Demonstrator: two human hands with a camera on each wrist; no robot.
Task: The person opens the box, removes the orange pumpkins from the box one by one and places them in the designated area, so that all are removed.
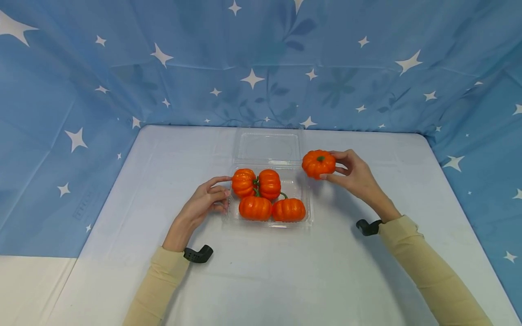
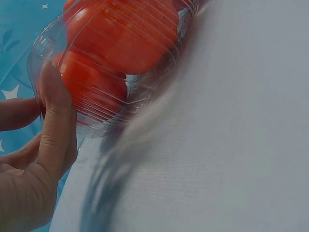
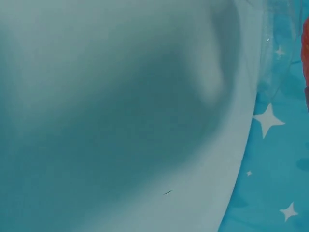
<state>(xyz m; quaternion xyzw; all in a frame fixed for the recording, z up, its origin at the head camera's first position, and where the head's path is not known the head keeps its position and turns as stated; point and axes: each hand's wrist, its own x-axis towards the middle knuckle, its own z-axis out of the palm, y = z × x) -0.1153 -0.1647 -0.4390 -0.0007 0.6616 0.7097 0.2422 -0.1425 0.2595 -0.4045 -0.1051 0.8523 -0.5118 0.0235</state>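
A clear plastic clamshell box lies with its lid folded back. Inside sit several small orange pumpkins, one at the back left and another at the front right. My left hand pinches the box's left side; in the left wrist view the thumb presses on the ribbed wall. Above the table, right of the lid, my right hand holds another orange pumpkin between thumb and fingers, its green stem facing the camera. Only a sliver of an orange pumpkin shows in the right wrist view.
A white-covered table extends around the box. Behind it and at its sides hangs a blue curtain with white stars. Each wrist wears a black camera mount, one on the left and one on the right.
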